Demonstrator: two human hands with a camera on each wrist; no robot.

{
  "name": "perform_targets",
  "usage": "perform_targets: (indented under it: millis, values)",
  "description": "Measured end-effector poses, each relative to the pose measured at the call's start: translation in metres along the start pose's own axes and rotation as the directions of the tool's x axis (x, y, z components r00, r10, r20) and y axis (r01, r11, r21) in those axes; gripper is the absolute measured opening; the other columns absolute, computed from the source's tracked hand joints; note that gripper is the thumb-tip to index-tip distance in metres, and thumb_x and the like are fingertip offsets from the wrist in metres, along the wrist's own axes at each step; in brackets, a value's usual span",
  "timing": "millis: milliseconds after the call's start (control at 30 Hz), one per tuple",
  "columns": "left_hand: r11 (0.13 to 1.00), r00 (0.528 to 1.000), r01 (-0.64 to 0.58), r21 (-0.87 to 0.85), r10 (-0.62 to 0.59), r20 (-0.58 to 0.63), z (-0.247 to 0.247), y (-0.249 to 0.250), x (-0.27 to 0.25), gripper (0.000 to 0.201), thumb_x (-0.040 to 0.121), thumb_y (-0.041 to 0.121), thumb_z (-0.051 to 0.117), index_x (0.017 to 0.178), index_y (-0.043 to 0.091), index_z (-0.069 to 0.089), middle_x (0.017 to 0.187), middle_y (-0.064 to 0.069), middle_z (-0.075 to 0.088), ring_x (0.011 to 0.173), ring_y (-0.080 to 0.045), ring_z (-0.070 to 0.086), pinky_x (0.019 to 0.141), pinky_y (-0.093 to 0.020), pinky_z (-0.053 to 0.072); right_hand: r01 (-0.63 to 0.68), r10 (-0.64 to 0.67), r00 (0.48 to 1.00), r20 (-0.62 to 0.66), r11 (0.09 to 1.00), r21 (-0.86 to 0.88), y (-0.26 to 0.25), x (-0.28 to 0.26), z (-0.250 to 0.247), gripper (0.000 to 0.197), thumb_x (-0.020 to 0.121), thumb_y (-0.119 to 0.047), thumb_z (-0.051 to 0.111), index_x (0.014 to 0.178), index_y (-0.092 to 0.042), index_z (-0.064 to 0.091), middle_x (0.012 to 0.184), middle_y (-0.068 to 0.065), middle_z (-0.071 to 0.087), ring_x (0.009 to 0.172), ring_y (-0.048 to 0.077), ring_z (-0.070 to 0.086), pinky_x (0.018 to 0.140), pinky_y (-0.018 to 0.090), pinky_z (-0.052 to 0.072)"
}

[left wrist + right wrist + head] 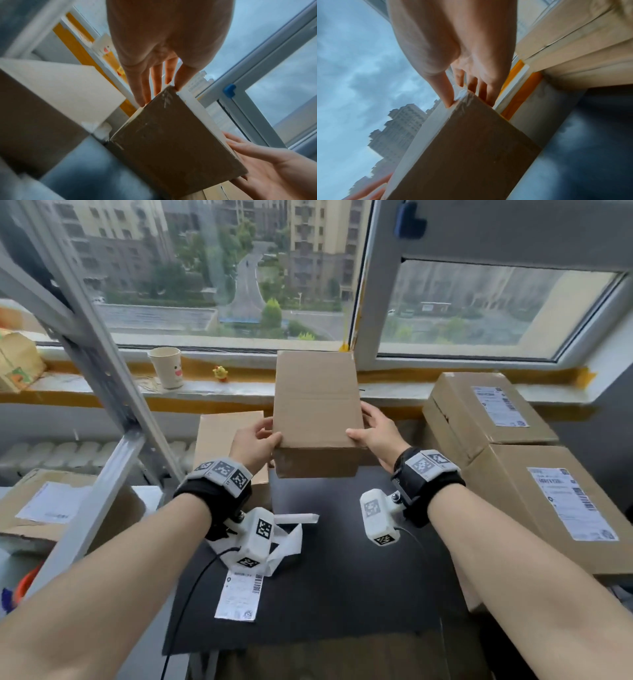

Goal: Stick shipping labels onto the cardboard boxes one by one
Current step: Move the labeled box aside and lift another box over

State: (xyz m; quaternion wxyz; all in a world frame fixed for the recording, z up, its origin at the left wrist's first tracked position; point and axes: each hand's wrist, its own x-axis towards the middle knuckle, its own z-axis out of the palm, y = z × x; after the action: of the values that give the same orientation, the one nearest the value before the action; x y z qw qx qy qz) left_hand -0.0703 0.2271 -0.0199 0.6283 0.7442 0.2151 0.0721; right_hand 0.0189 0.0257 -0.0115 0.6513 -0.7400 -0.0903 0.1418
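A plain brown cardboard box (317,405) with no label is held in the air above the black table (342,594), between both hands. My left hand (255,441) grips its near left corner, thumb on top and fingers along the side. My right hand (376,429) grips the near right corner the same way. The left wrist view shows the box's underside (171,142) and my left fingers (142,89) against its edge. In the right wrist view my right thumb (445,93) presses the box's corner (471,148). A printed shipping label (241,597) lies flat on the table near me.
Two labelled boxes (486,409) (555,501) are stacked at the right. Another plain box (222,436) stands behind my left hand. A labelled box (51,505) sits at the left by a metal rack post (102,378). Crumpled backing paper (291,539) lies on the table. A paper cup (166,368) is on the sill.
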Motion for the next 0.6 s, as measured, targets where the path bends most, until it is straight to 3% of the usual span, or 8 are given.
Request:
perform_targets:
  millis: [100,133,233,300,400,600]
  values:
    - [0.999,0.993,0.03,0.025,-0.033,0.117,0.034,-0.013,0.0,0.046,0.092,-0.001,0.048,0.136,0.012,0.046,0.119,-0.018,0.059,0.094,-0.022,0.056,0.063,-0.021,0.054,-0.057,0.056,0.997,-0.05,0.998,-0.016,0.023,-0.004,-0.031,0.067,0.082,0.011,0.058,0.142,-0.009,0.037,0.137,0.01,0.05,0.124,0.021,0.049,0.091,0.031,0.049]
    - [0.998,0.986,0.056,0.027,-0.059,0.156,0.047,-0.017,0.0,0.047,0.092,-0.003,0.047,0.137,0.012,0.044,0.12,-0.017,0.058,0.095,-0.022,0.055,0.061,-0.02,0.053,-0.08,0.079,0.995,-0.066,0.997,-0.02,0.033,-0.005,-0.041,0.068,0.081,0.012,0.058,0.142,-0.009,0.037,0.138,0.01,0.05,0.124,0.021,0.049,0.095,0.033,0.048]
    - [0.988,0.965,0.15,0.027,-0.152,0.213,0.075,-0.033,-0.001,0.05,0.092,-0.006,0.045,0.139,0.011,0.042,0.115,-0.013,0.058,0.097,-0.021,0.054,0.07,-0.024,0.048,-0.163,0.159,0.983,-0.09,0.986,-0.039,0.064,-0.004,-0.064,0.069,0.079,0.011,0.061,0.14,-0.011,0.038,0.138,0.011,0.05,0.125,0.023,0.049,0.102,0.044,0.046]
    - [0.979,0.95,0.199,0.036,-0.202,0.238,0.091,-0.047,-0.001,0.05,0.093,-0.007,0.044,0.14,0.01,0.04,0.112,-0.011,0.058,0.087,-0.017,0.056,0.067,-0.021,0.047,-0.213,0.206,0.973,-0.106,0.976,-0.055,0.084,-0.003,-0.074,0.07,0.078,0.011,0.062,0.14,-0.011,0.039,0.138,0.012,0.049,0.126,0.024,0.048,0.103,0.047,0.044]
    - [0.969,0.939,0.24,0.06,-0.248,0.238,0.109,-0.07,0.002,0.051,0.092,-0.008,0.044,0.141,0.008,0.038,0.124,-0.02,0.059,0.071,-0.008,0.055,0.053,-0.012,0.047,-0.28,0.271,0.955,-0.116,0.957,-0.071,0.108,-0.003,-0.083,0.069,0.079,0.013,0.06,0.14,-0.01,0.037,0.14,0.014,0.047,0.127,0.025,0.046,0.105,0.046,0.042]
    - [0.956,0.931,0.284,0.071,-0.293,0.218,0.127,-0.096,0.006,0.052,0.091,-0.008,0.046,0.14,0.006,0.038,0.128,-0.014,0.058,0.062,0.001,0.059,0.05,-0.012,0.045,-0.335,0.325,0.941,-0.092,0.934,-0.122,0.136,-0.001,-0.092,0.069,0.081,0.011,0.059,0.143,-0.01,0.035,0.141,0.01,0.046,0.129,0.022,0.043,0.106,0.04,0.041]
